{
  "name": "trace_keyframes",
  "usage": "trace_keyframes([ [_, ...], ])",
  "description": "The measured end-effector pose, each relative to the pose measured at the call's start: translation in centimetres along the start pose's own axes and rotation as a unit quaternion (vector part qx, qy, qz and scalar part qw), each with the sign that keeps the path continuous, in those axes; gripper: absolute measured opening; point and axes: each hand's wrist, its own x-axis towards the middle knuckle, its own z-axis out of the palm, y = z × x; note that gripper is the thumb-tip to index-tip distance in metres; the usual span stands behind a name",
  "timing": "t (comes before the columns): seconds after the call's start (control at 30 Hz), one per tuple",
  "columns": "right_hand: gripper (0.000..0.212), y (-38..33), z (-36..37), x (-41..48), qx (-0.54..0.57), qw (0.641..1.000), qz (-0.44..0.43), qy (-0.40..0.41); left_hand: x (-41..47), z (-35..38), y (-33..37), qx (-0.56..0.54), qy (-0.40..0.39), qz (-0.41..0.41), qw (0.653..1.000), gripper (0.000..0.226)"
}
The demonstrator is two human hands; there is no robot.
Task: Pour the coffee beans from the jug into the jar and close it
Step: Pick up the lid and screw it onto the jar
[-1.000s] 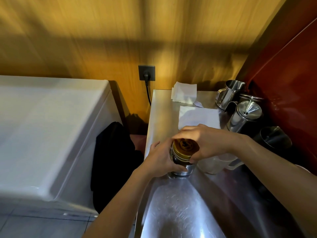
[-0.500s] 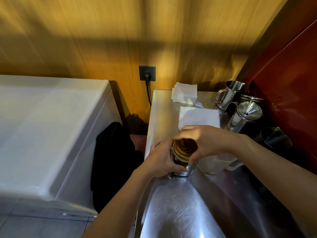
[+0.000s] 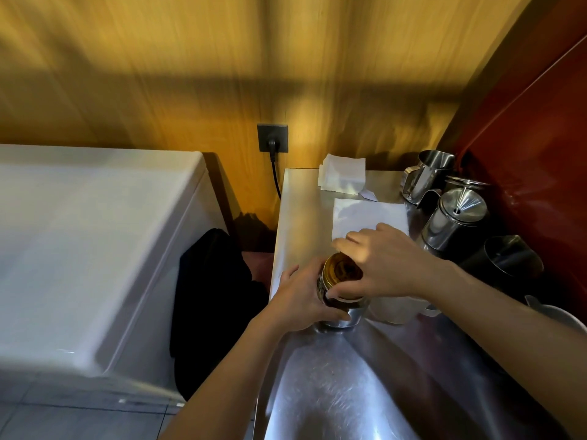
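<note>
A jar (image 3: 342, 315) with a steel base and a gold lid (image 3: 340, 270) stands on the steel counter (image 3: 333, 395) near its left edge. My left hand (image 3: 301, 300) is wrapped around the jar's body from the left. Above the lid is my right hand (image 3: 387, 262), its fingers stretched out past the lid and its thumb at the lid's near rim. A translucent white jug (image 3: 394, 309) stands just right of the jar, partly hidden under my right wrist. The jar's contents are hidden by the lid.
White paper napkins (image 3: 365, 217) lie behind the jar. Steel pitchers (image 3: 454, 220) and a dark cup (image 3: 508, 258) crowd the back right by a red wall. A white chest appliance (image 3: 95, 242) and black cloth (image 3: 216, 296) sit left of the counter.
My right hand's fingers were curled around the lid; now they have straightened and lifted off it, showing more of the lid. The left hand and the jar stay put.
</note>
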Motion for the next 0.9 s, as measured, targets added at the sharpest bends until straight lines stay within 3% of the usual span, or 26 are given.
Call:
trace_keyframes([
  [0.13,0.068,0.21,0.24,-0.21,0.065,0.996,-0.064,-0.024,-0.03,-0.05,0.26,-0.005,0.005,0.011,1.000,0.077],
  [0.3,0.081,-0.16,0.10,-0.34,0.032,0.999,0.022,0.006,-0.04,0.06,-0.09,-0.009,-0.005,-0.002,1.000,0.071],
  [0.4,0.069,0.06,0.01,-0.42,0.057,0.997,-0.051,-0.009,-0.06,0.13,-0.14,-0.014,-0.002,0.002,1.000,0.075],
  [0.57,0.084,0.25,0.02,-0.53,0.038,0.998,0.020,0.039,-0.01,0.20,-0.33,-0.002,-0.001,-0.001,1.000,0.071],
  [0.67,0.073,0.44,0.50,-0.60,0.049,0.999,0.004,0.015,-0.01,0.20,-0.31,0.002,0.002,-0.001,1.000,0.073],
  [0.77,0.077,0.38,0.53,-0.55,-0.015,0.996,0.073,0.056,-0.08,0.34,-0.35,-0.008,0.003,-0.008,1.000,0.075],
  [0.9,0.069,0.61,0.60,-0.61,0.081,0.995,-0.049,-0.024,-0.13,0.31,-0.21,-0.015,0.009,-0.015,1.000,0.076],
])
